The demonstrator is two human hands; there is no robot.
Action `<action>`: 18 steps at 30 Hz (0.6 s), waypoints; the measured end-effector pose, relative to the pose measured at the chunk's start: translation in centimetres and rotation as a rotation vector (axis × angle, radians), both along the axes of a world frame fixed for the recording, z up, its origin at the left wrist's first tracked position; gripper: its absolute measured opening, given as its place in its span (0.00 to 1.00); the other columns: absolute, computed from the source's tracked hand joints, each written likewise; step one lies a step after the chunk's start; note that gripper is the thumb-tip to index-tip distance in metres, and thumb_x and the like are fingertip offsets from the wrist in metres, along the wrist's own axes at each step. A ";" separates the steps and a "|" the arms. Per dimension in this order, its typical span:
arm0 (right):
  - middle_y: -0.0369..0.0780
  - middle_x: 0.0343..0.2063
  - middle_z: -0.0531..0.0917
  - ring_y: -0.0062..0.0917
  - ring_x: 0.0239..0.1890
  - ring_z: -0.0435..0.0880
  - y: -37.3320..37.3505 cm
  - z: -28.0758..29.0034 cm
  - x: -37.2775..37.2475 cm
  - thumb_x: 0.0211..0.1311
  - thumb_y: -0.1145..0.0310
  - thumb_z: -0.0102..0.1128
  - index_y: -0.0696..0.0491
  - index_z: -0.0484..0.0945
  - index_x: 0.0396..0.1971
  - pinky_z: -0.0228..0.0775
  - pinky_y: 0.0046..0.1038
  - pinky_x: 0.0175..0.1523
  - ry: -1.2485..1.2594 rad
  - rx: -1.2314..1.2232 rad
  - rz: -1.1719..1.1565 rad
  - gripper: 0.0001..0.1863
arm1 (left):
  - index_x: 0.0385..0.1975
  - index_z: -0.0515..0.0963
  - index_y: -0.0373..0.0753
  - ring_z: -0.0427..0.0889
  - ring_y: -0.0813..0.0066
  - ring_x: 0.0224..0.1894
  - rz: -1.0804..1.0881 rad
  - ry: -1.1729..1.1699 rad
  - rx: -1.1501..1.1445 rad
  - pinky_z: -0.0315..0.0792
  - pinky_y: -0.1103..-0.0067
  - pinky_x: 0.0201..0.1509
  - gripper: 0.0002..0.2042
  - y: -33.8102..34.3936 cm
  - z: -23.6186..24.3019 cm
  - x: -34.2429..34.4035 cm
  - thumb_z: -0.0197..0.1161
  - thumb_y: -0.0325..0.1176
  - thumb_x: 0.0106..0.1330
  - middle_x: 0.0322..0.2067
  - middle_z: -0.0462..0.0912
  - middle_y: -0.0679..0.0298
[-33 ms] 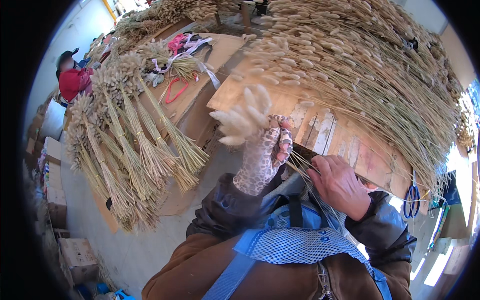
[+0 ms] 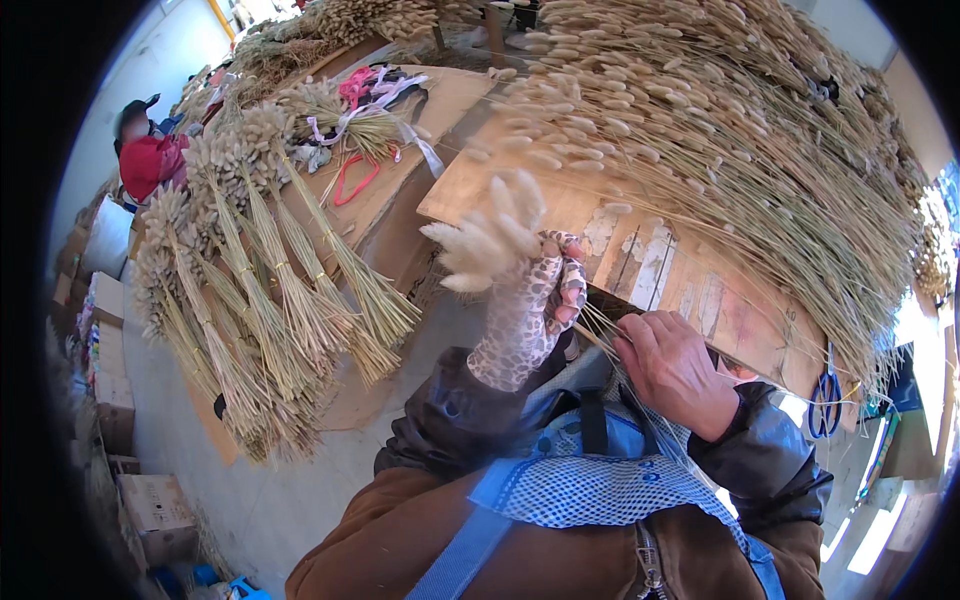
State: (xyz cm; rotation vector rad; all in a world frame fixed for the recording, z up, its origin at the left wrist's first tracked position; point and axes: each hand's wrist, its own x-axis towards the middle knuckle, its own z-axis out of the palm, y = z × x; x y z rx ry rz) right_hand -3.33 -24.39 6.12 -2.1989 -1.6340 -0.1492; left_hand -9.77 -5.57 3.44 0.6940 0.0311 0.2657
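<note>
My left hand [image 2: 535, 305], in a spotted glove with bare fingertips, is closed round a small bunch of dried bunny tail grass [image 2: 488, 240]. The fluffy heads point up and left above the glove. Out of the other side of the fist, thin stems [image 2: 600, 328] run down toward my right hand [image 2: 675, 372]. That hand is bare, with its fingers bent together at the lower part of the stems; its palm side is hidden. Just beyond both hands is the near edge of a wooden table [image 2: 735, 320], where a large heap of loose bunny tail grass [image 2: 740, 170] lies.
On the left, several tied bunches [image 2: 300, 290] lie on a cardboard-covered table [image 2: 455, 95] with pink and white ribbons [image 2: 375, 90]. Blue-handled scissors [image 2: 825, 400] hang at the right table edge. A person in red [image 2: 150, 165] is far left. Cardboard boxes [image 2: 155, 510] stand below.
</note>
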 end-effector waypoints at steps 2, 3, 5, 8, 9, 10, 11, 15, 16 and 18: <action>0.45 0.28 0.77 0.40 0.33 0.77 0.9 0.1 -0.3 0.55 0.75 0.59 0.61 0.71 0.37 0.69 0.35 0.39 -0.022 0.051 0.003 0.11 | 0.45 0.69 0.36 0.70 0.83 0.19 0.047 0.034 0.017 0.58 0.90 0.15 0.14 0.2 -0.2 -0.2 0.52 0.41 0.71 0.23 0.73 0.66; 0.45 0.28 0.77 0.39 0.33 0.77 1.2 0.3 -0.4 0.55 0.76 0.59 0.61 0.71 0.37 0.69 0.35 0.39 -0.034 0.097 -0.016 0.11 | 0.44 0.69 0.36 0.70 0.82 0.20 0.059 0.031 0.038 0.57 0.90 0.16 0.14 0.5 -0.3 -0.3 0.52 0.42 0.71 0.23 0.73 0.66; 0.44 0.27 0.77 0.39 0.32 0.77 1.7 0.9 -0.2 0.55 0.77 0.59 0.60 0.71 0.36 0.69 0.35 0.38 -0.096 0.198 -0.076 0.10 | 0.43 0.69 0.36 0.69 0.82 0.20 0.042 -0.007 -0.013 0.57 0.90 0.17 0.13 0.9 -0.6 -0.2 0.51 0.41 0.71 0.23 0.73 0.66; 0.44 0.28 0.77 0.39 0.32 0.77 2.7 2.5 0.3 0.55 0.77 0.59 0.60 0.71 0.36 0.68 0.36 0.38 -0.081 0.223 -0.052 0.10 | 0.42 0.68 0.37 0.69 0.83 0.20 0.042 -0.007 -0.020 0.56 0.91 0.17 0.12 1.0 -0.9 0.0 0.51 0.41 0.71 0.22 0.72 0.67; 0.44 0.25 0.77 0.37 0.28 0.78 3.3 3.2 0.7 0.56 0.76 0.59 0.59 0.71 0.37 0.68 0.35 0.32 -0.144 0.195 -0.044 0.10 | 0.42 0.68 0.38 0.69 0.83 0.20 0.043 0.020 -0.018 0.56 0.91 0.17 0.12 1.0 -1.0 0.0 0.51 0.41 0.71 0.22 0.72 0.67; 0.43 0.23 0.77 0.37 0.26 0.77 3.9 3.9 0.9 0.56 0.76 0.60 0.59 0.71 0.37 0.68 0.35 0.30 -0.112 0.175 -0.002 0.10 | 0.42 0.68 0.38 0.69 0.83 0.20 0.046 0.047 -0.013 0.56 0.91 0.17 0.12 1.0 -1.0 0.0 0.51 0.40 0.71 0.21 0.71 0.67; 0.42 0.21 0.77 0.36 0.24 0.77 4.5 4.5 1.0 0.56 0.75 0.60 0.58 0.72 0.37 0.67 0.34 0.28 -0.081 0.157 0.041 0.10 | 0.41 0.69 0.39 0.69 0.83 0.21 -0.013 0.068 0.028 0.58 0.90 0.18 0.12 1.1 -1.0 -0.1 0.52 0.42 0.71 0.21 0.70 0.69; 0.41 0.14 0.75 0.37 0.16 0.76 8.2 5.4 0.4 0.57 0.70 0.61 0.57 0.69 0.38 0.65 0.34 0.20 -0.062 0.152 0.121 0.13 | 0.41 0.69 0.39 0.69 0.83 0.21 -0.052 0.056 0.040 0.58 0.90 0.19 0.12 2.1 -1.1 0.0 0.52 0.42 0.71 0.21 0.70 0.69; 0.41 0.13 0.75 0.38 0.15 0.76 8.9 5.4 0.2 0.57 0.69 0.61 0.57 0.69 0.38 0.65 0.35 0.20 -0.057 0.117 0.115 0.13 | 0.41 0.69 0.39 0.68 0.84 0.21 -0.043 0.049 0.036 0.58 0.90 0.19 0.12 2.4 -1.1 0.0 0.52 0.42 0.71 0.21 0.70 0.69; 0.42 0.12 0.74 0.39 0.14 0.75 10.1 5.1 -0.1 0.58 0.68 0.60 0.58 0.68 0.37 0.63 0.36 0.19 -0.069 0.108 0.100 0.13 | 0.41 0.69 0.39 0.68 0.84 0.21 -0.032 0.043 0.043 0.58 0.90 0.19 0.12 2.7 -1.2 0.1 0.52 0.42 0.71 0.21 0.70 0.69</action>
